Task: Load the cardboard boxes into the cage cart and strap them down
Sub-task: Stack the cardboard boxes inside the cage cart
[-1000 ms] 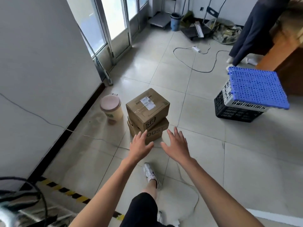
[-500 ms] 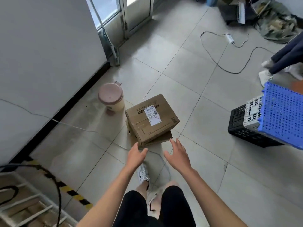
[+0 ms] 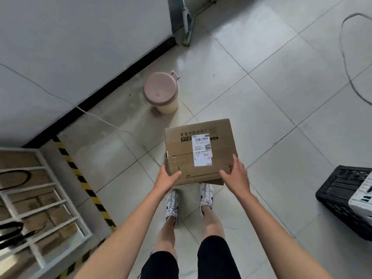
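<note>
Left hand (image 3: pixel 167 179), right hand (image 3: pixel 236 176) at near corners of cardboard box (image 3: pixel 199 156), floor (image 3: pixel 271 117) around

Pretty bright, soft daylight, with a pale sheen on the floor tiles (image 3: pixel 181 63) well beyond the left hand (image 3: pixel 168 178). Shadows are faint; the cage cart (image 3: pixel 38 200) left of that hand is blurry, and straight lines bow toward the edges.

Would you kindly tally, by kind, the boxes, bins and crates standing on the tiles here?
Cardboard boxes: 2, top box stacked on lower box
Lidded bin: 1
Crates: 2, black crate and white crate
Total: 5
</note>
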`<action>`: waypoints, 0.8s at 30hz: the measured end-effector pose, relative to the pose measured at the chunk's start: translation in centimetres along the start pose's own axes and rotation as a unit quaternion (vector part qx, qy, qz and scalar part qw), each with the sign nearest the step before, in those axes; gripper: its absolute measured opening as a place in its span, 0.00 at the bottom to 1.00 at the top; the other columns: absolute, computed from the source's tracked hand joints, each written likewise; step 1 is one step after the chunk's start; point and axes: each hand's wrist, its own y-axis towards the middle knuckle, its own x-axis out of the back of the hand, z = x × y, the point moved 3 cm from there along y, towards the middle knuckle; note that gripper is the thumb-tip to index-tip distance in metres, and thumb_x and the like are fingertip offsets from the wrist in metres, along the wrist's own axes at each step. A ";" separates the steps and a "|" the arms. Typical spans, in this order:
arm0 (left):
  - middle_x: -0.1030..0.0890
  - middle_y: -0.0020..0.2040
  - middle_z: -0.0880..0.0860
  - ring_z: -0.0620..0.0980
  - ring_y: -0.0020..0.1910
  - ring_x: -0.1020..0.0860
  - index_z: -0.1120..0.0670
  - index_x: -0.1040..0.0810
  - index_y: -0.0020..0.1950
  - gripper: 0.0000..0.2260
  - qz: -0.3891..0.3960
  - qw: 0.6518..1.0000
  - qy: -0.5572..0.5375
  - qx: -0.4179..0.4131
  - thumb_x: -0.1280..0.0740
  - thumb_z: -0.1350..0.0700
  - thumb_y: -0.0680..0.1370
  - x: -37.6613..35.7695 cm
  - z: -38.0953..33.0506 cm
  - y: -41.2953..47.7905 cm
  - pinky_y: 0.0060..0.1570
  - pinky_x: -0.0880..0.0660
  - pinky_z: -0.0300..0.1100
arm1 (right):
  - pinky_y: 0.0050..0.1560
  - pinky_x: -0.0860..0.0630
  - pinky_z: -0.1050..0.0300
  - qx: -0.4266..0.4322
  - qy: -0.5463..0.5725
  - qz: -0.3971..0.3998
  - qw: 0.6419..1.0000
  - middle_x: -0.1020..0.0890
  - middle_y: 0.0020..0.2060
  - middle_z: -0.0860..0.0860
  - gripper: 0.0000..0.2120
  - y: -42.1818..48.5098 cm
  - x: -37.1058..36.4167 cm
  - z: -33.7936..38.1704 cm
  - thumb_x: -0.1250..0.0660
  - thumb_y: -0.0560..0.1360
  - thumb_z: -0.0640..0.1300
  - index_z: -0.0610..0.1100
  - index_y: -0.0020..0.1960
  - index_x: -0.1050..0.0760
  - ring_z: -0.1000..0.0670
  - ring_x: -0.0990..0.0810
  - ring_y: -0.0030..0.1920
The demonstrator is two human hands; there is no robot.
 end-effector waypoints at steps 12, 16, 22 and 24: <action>0.31 0.73 0.54 0.55 0.70 0.30 0.51 0.46 0.78 0.44 -0.038 0.987 -0.146 0.061 0.22 0.56 0.71 -4.2 -0.1 5.4 0.70 0.33 0.55 | 0.63 0.22 0.42 -0.051 0.203 0.117 0.971 0.22 0.62 0.56 0.35 9.9 0.3 -3.3 0.24 0.72 0.48 0.56 0.73 0.38 0.49 0.22 0.62; 0.30 0.72 0.54 0.55 0.68 0.29 0.49 0.44 0.78 0.44 -0.080 0.979 -0.180 0.046 0.21 0.51 0.69 -2.4 0.9 2.7 0.69 0.31 0.53 | 0.59 0.20 0.42 0.004 0.176 0.117 0.977 0.22 0.62 0.53 0.33 8.8 1.6 0.2 0.25 0.69 0.52 0.60 0.70 0.35 0.49 0.22 0.62; 0.27 0.68 0.50 0.51 0.64 0.26 0.46 0.37 0.72 0.39 -0.179 0.945 -0.274 0.002 0.23 0.44 0.66 6.1 4.2 -5.0 0.67 0.27 0.54 | 0.61 0.22 0.41 0.126 0.079 0.139 0.979 0.24 0.63 0.49 0.43 4.7 -1.0 9.1 0.25 0.63 0.65 0.66 0.74 0.38 0.46 0.23 0.62; 0.26 0.65 0.48 0.50 0.62 0.26 0.45 0.37 0.67 0.30 -0.217 0.931 -0.293 -0.012 0.23 0.49 0.71 10.1 5.9 -8.8 0.66 0.27 0.52 | 0.60 0.21 0.42 0.170 0.059 0.151 0.972 0.24 0.63 0.49 0.44 1.2 -3.2 13.1 0.26 0.62 0.68 0.65 0.74 0.40 0.47 0.22 0.60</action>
